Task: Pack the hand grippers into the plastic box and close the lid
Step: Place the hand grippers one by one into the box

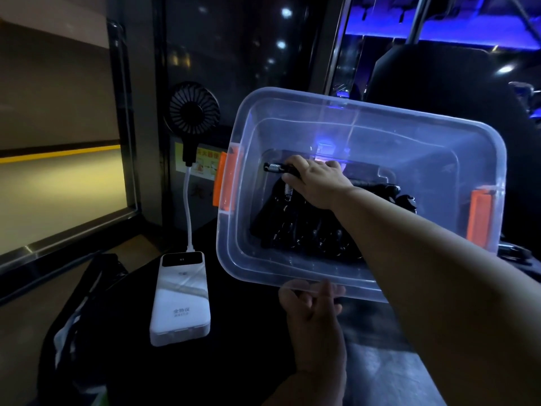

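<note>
A black hand gripper (280,167) with a steel coil spring sits inside the clear plastic box (231,259), near its far left corner. The right hand (319,183) grasps it. The fingers (296,162) are curled over one handle, so the spring end sticks out to the left of the knuckles. Just below that hand, a pile of more black hand grippers (304,230) lies on the box floor, their springs catching small glints.

The box has an orange latch (224,183) on its left end and another orange latch (480,213) on its right end. The left hand (314,320) holds the near rim, with its thumb and fingertips (330,290) pinched over the edge.

The box sits over a dark table (234,364). To its left lies a white power bank (181,300), from which a white stalk rises to a small black fan (191,108). A black bag (87,288) sits at the far left.
</note>
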